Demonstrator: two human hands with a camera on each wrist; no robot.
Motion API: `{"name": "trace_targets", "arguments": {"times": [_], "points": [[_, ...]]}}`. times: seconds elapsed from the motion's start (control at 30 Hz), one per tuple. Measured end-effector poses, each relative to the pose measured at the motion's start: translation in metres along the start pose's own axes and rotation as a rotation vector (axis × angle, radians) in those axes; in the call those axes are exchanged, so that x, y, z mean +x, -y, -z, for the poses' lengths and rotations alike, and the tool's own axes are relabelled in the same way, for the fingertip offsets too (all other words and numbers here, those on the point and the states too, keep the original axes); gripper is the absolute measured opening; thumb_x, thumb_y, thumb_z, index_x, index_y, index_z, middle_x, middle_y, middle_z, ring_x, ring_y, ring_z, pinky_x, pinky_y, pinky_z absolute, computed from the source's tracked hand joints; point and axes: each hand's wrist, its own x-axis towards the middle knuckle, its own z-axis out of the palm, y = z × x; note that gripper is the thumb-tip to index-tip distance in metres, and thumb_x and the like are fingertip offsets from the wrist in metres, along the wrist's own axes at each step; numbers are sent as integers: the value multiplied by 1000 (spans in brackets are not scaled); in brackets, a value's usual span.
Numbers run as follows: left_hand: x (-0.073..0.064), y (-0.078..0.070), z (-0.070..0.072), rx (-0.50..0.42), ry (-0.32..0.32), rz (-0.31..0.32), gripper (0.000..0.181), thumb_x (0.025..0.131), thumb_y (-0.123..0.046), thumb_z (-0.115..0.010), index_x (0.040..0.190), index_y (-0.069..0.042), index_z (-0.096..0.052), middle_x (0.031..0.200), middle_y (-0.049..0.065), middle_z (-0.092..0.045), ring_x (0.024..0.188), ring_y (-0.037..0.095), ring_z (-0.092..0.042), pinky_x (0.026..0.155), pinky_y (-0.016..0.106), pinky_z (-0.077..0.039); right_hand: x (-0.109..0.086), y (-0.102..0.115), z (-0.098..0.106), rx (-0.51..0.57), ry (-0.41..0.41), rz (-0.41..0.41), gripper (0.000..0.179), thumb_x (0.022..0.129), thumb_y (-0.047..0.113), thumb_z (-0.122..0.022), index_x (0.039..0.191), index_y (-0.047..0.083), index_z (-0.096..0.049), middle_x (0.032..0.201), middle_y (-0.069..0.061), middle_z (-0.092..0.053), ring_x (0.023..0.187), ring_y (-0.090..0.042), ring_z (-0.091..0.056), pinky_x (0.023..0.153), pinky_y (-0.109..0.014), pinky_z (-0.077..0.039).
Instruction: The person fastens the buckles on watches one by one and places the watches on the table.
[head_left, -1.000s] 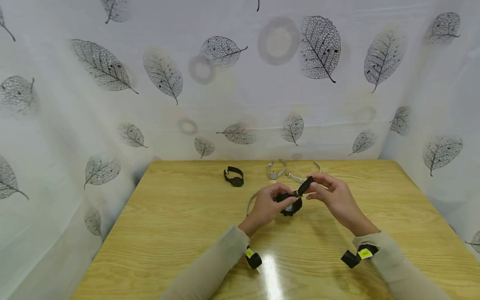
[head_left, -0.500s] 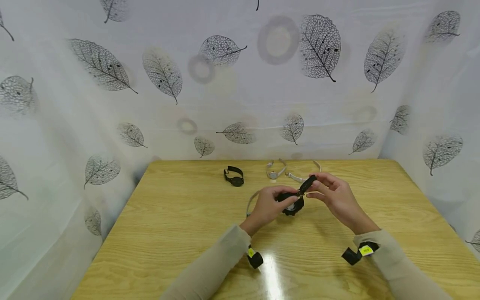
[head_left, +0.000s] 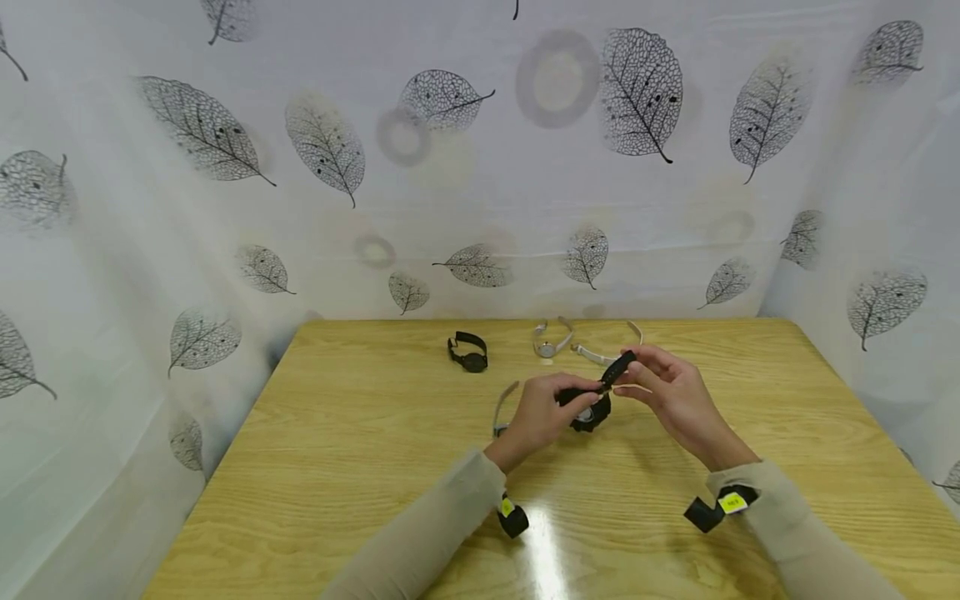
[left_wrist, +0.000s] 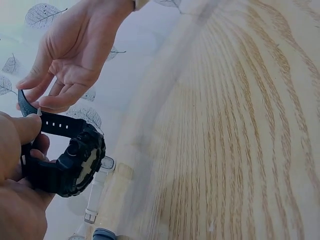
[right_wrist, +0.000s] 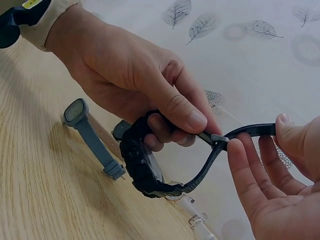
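A chunky black wristwatch point(right_wrist: 142, 167) is held up over the table between both hands, its strap bent into a loop. My left hand point(head_left: 542, 408) grips the buckle side, thumb and fingers close to the metal buckle point(right_wrist: 218, 140). Past that buckle runs the other half of the strap point(left_wrist: 62, 124), with a row of holes along it. My right hand point(head_left: 675, 400) pinches the free strap end point(right_wrist: 260, 130) between thumb and fingers. The left fingers cover part of the watch in the head view.
Another black watch point(head_left: 474, 362) lies at the back of the wooden table point(head_left: 360, 467). A pale watch point(head_left: 547, 350) and a white-strapped one point(head_left: 596, 357) lie right of it. A blue-grey watch point(right_wrist: 95, 142) is partly behind the left wrist in the head view. Leaf-printed cloth point(head_left: 480, 183) hangs behind.
My left hand and the black watch have shifted slightly to the right. The right hand stays almost in place, still pinching the strap end.
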Motion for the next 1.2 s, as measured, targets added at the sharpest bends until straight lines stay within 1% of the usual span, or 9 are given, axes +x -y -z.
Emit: {"name": "trace_targets", "arguments": {"times": [0.13,0.3,0.5,0.6,0.7,0.83,1.03,1.1,1.2], "points": [[-1,1,0,8,0,1,19,98,-16,-73,114,-8,-79,110,5,-76,101,9,-70,80,17,-56,-1,0,2,15,-10,-5,26,108,8,-53,131,1,-61,114,-6,-68,100,-20,-72,90,-37,-60],[-2,2,0,9,-14,-2,19,98,-16,-73,114,-9,-79,110,4,-76,99,8,-70,78,17,-56,0,0,2,4,-5,-11,29,107,9,-56,134,-2,-60,116,-7,-67,101,-20,-71,90,-40,-60],[-3,5,-1,39,-7,-32,19,98,-16,-72,114,-8,-79,110,4,-76,99,7,-69,79,16,-56,-2,-2,1,3,12,-16,27,107,6,-54,132,2,-62,116,-6,-67,100,-19,-71,90,-38,-60],[-3,6,-2,45,-8,-35,20,98,-17,-72,115,-8,-79,110,3,-76,100,6,-69,79,16,-56,-2,-3,0,15,17,-8,26,107,4,-54,131,2,-62,115,-6,-68,100,-19,-72,90,-38,-60],[-3,6,-2,45,-7,-32,20,99,-18,-72,115,-9,-79,110,3,-76,100,6,-69,81,15,-56,-2,-3,0,6,26,-6,26,107,4,-54,131,3,-62,115,-5,-68,100,-19,-72,89,-38,-61],[-3,6,-2,62,2,-27,19,99,-18,-72,115,-9,-79,108,2,-76,99,5,-68,80,15,-55,-2,-3,0,-75,34,-8,28,106,5,-55,133,2,-61,117,-5,-68,101,-19,-71,89,-39,-61],[-4,5,-1,78,30,-8,19,100,-17,-70,115,-10,-79,105,2,-75,92,3,-66,73,14,-54,-1,-3,0,-241,33,-17,32,106,10,-58,135,-2,-59,116,-6,-68,102,-22,-70,88,-41,-61],[-3,5,-1,93,42,-9,19,100,-17,-69,115,-10,-79,105,2,-75,91,5,-66,72,14,-52,-1,-3,1,-270,30,-22,33,106,12,-59,135,-2,-58,115,-6,-68,102,-24,-70,88,-41,-61],[-2,4,-1,105,52,-16,19,101,-18,-68,115,-9,-78,107,3,-75,94,8,-67,75,15,-53,-1,-1,0,-280,21,-18,33,106,12,-59,136,-2,-58,115,-6,-69,102,-25,-71,87,-41,-61]]}}
